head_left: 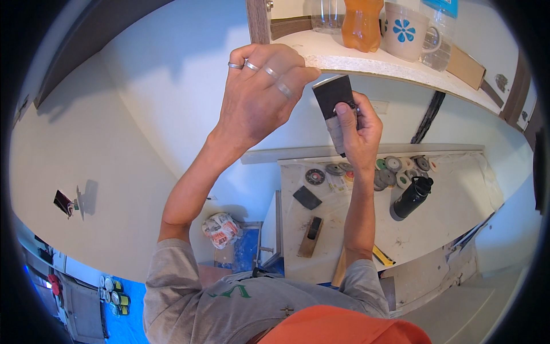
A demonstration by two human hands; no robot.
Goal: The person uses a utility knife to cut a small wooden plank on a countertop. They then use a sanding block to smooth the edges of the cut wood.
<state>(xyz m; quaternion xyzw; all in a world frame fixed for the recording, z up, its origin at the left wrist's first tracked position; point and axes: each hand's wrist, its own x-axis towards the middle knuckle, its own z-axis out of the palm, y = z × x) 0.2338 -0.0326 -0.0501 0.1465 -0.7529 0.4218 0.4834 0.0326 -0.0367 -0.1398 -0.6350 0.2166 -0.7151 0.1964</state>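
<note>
My left hand [260, 92], with several rings on its fingers, is raised at the left end of the shelf [401, 70]. Its fingers curl over, and the index fingertip meets or nearly meets the shelf's front edge; the palm side and thumb are hidden. My right hand [361, 135] grips a flat, dark rectangular piece that looks like folded sandpaper [334, 94], thumb pressed on its face. The lower part of this piece is worn grey. Its upper edge sits just below the shelf's edge, apart from my left hand.
On the shelf stand an orange bottle [362, 26] and a flowered mug [404, 34]. The table below bears a black flask [411, 198], several abrasive discs [393, 164], a dark sheet [307, 198] and a wooden block [310, 236]. Paint cans [117, 295] stand at lower left.
</note>
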